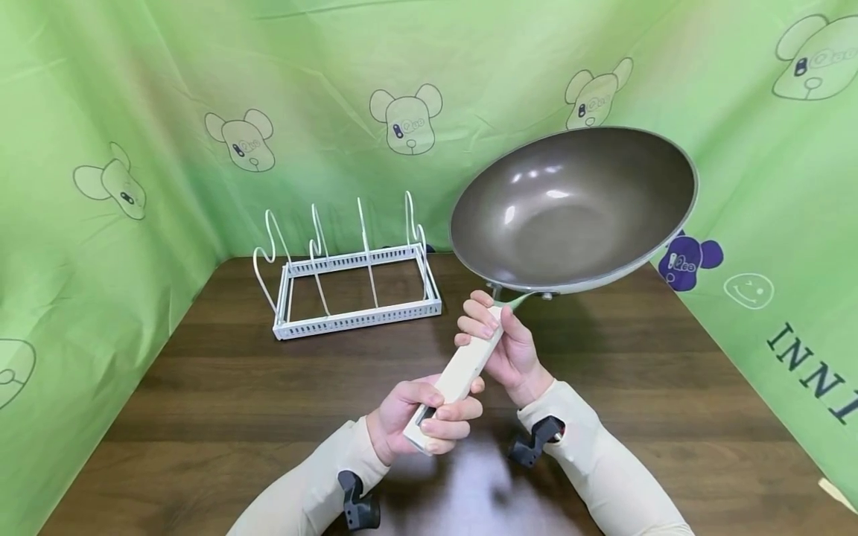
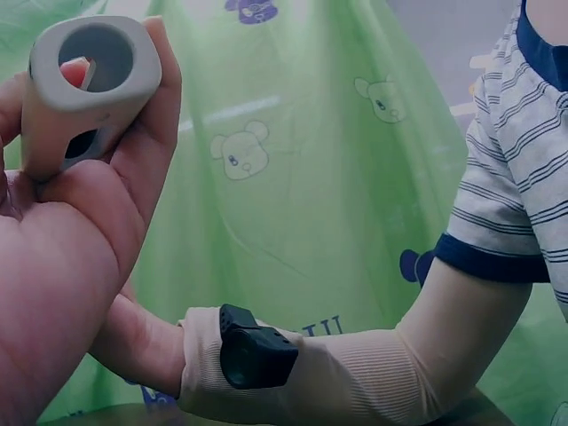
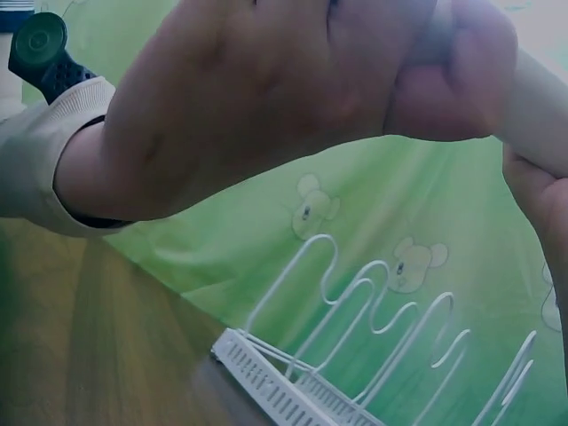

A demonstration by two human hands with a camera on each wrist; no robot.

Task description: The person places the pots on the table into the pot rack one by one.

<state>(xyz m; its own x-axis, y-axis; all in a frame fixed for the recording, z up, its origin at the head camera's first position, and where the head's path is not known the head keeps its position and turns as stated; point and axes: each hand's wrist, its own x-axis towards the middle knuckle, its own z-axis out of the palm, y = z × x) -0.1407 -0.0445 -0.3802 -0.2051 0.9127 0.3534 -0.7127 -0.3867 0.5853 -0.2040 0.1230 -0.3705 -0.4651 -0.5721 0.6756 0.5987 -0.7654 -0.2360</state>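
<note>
Both hands hold a wok (image 1: 576,216) by its cream handle (image 1: 462,365), lifted above the table at the right. The pan's brown inside faces up and toward me, tilted. My left hand (image 1: 418,417) grips the handle's lower end, fingers wrapped round it. Higher up, close to the pan, my right hand (image 1: 509,350) curls its fingers round the same handle. In the left wrist view the hollow end of the handle (image 2: 49,106) points at the camera. The right wrist view shows the back of the right hand (image 3: 275,98), with the pan out of sight.
A white wire pan rack (image 1: 358,320) with several upright loops stands on the brown wooden table (image 1: 268,402), left of the pan. Green printed curtains (image 1: 322,97) close off the back and sides. A small pale object (image 1: 836,494) shows at the table's right edge.
</note>
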